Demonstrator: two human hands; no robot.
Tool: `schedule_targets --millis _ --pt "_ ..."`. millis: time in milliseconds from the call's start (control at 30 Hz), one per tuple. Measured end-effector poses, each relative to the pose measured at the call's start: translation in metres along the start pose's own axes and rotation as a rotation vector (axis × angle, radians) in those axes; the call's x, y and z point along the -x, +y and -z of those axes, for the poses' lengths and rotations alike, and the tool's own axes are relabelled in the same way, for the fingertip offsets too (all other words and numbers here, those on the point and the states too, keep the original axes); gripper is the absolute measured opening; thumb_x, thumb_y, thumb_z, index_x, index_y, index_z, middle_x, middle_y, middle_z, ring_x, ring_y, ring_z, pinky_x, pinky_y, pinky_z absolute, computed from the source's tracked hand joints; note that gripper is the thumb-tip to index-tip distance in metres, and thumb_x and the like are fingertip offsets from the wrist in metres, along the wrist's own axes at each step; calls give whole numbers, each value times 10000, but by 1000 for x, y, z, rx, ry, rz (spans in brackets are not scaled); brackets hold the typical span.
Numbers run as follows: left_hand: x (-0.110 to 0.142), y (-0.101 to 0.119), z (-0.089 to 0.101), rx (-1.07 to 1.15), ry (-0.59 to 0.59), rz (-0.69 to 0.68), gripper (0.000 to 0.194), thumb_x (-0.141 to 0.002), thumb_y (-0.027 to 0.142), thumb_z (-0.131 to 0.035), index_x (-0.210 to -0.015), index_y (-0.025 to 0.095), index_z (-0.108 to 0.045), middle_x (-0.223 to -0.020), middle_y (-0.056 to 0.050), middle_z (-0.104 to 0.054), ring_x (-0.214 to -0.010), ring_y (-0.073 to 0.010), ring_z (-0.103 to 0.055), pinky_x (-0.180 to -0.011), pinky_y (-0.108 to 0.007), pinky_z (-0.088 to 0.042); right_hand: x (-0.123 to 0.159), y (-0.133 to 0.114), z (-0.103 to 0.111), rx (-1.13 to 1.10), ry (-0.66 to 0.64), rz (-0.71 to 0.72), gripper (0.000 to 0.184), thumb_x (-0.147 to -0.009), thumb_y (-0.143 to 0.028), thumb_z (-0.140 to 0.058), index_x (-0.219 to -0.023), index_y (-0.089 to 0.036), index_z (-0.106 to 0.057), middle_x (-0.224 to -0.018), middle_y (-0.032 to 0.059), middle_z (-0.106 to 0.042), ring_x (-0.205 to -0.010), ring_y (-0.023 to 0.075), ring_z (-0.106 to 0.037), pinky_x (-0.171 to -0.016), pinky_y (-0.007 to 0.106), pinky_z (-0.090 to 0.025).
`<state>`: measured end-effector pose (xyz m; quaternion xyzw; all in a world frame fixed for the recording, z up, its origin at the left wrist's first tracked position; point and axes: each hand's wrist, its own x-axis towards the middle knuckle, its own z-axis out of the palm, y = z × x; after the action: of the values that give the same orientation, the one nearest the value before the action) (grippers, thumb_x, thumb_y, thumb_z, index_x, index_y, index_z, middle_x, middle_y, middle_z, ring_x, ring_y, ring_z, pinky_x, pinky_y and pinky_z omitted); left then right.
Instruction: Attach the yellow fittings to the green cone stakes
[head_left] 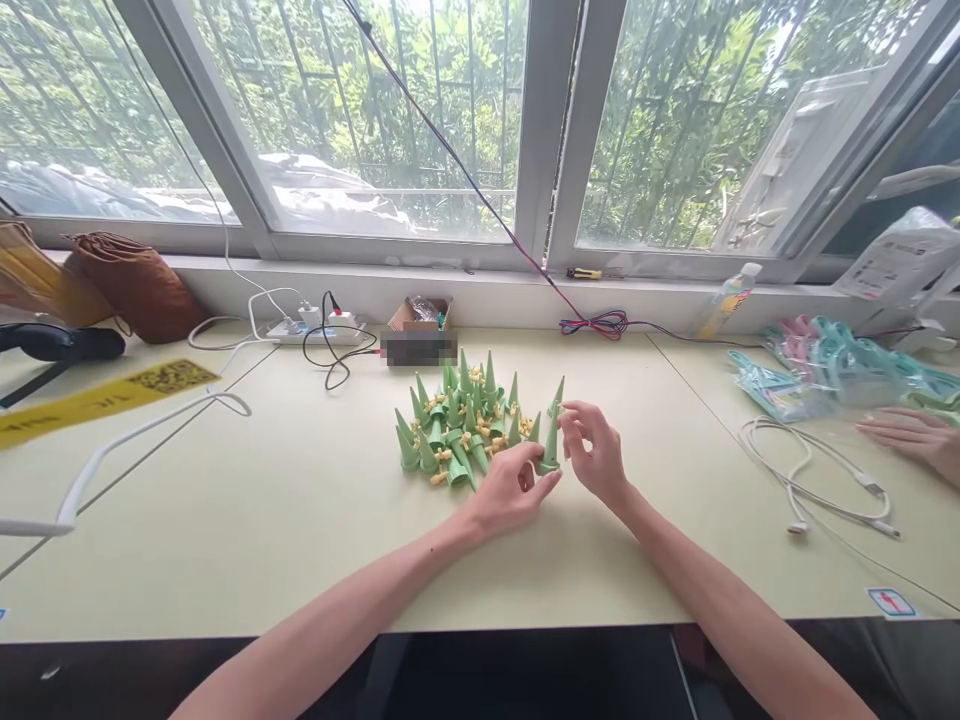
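Observation:
A cluster of several green cones stands on the pale table, with small yellow pieces scattered among them. One green cone stands upright at the cluster's right edge. My left hand pinches this cone at its base. My right hand has its fingertips at the upper part of the same cone, fingers curled around it. Both forearms reach in from the bottom of the view.
A power strip with cables and a small cardboard box lie near the window sill. A white cable and bagged pastel items sit at right, beside another person's hand. A brown bag is far left.

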<state>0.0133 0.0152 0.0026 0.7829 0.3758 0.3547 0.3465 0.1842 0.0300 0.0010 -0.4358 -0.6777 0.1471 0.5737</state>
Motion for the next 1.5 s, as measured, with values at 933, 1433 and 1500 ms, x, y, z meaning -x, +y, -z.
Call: schedule_targets --millis 933,1433,1500 --pt "1 2 -2 -4 -37 -57 191 -892 332 -577 -955 151 -578 -715 13 -553 -564 -94 -478 -548 -231 -411 -15 35 -11 314 -520 -32 295 -893 -166 -503 -1145 -252 -627 -831 20 -709 -657 158 -613 -625 242 -443" --pt "1 0 -3 -11 -15 -54 198 -886 341 -589 -942 154 -557 -671 31 -532 -530 -84 -473 -530 -221 -418 -11 37 6 250 -498 -49 173 -877 -146 -545 -838 -207 -702 -893 47 -623 -710 147 -580 -643 259 -479" --pt "1 0 -3 -11 -12 -53 203 -885 344 -589 -947 153 -559 -677 29 -539 -529 -83 -477 -533 -223 -425 -12 37 7 237 -518 -60 168 -867 -135 -551 -824 -200 -700 -900 52 -617 -704 144 -574 -633 261 -484"
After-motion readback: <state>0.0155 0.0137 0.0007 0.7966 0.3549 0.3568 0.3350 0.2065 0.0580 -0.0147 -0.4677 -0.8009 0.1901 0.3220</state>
